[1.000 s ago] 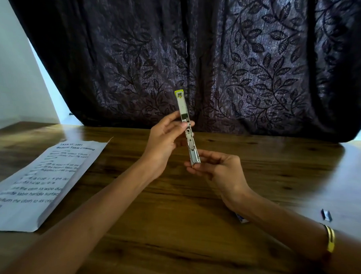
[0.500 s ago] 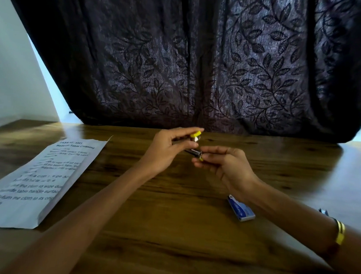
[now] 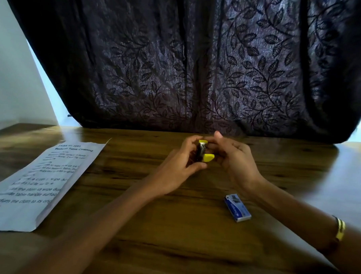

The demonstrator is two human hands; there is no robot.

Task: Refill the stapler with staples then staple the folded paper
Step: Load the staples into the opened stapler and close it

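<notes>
A small stapler [image 3: 202, 153] with yellow ends and a dark metal body is held between both hands just above the middle of the wooden table [image 3: 191, 241]. My left hand [image 3: 179, 170] grips it from the left and below. My right hand [image 3: 234, 160] holds its right side, thumb raised above it. The folded paper [image 3: 39, 182], white with printed text, lies flat at the left. A small blue staple box [image 3: 237, 207] lies on the table under my right forearm. Most of the stapler is hidden by fingers.
A dark leaf-patterned curtain [image 3: 199, 65] hangs along the table's far edge. A pale wall [image 3: 10, 77] is at the left. My right wrist wears a yellow bangle [image 3: 340, 227].
The stapler was opened out long and held upright; it has since been folded shut and lowered toward the table, with both hands closing around it. The staple box has come into view.
</notes>
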